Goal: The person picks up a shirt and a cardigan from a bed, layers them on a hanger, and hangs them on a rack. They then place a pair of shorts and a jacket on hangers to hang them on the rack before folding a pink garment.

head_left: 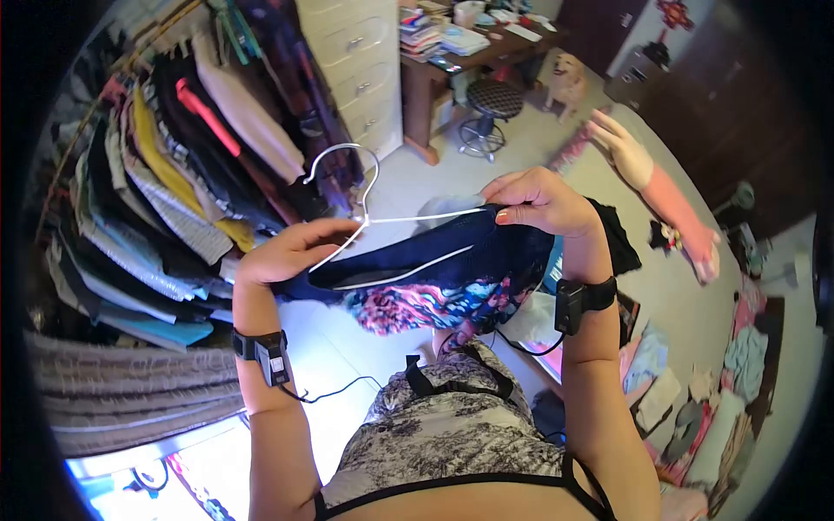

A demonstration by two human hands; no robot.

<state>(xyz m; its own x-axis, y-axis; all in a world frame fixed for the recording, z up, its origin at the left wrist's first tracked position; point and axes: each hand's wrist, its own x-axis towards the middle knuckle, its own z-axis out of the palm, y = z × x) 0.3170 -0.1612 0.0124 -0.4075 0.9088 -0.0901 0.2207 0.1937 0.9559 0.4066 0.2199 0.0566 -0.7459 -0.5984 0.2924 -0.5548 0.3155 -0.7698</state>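
A white wire clothes hanger (423, 217) is partly inside a garment (426, 295) with a dark navy top and a pink-and-teal floral lower part. The hanger's hook points up and away from me. My left hand (291, 252) is closed on the hanger's left arm and the garment's left shoulder, fingers over the wire. At the other shoulder, my right hand (547, 204) pinches the navy fabric around the hanger's right end, thumb on top. Between the hands the neckline hangs open, and the lower bar shows through it. The cloth hides both hanger tips.
A rail packed with hanging clothes (165, 182) stands at left, beside a white drawer cabinet (352, 69). Farther off are a cluttered desk (486, 43), a round stool (493, 100) and a dog (566, 82). Piled clothes (704, 408) lie at right.
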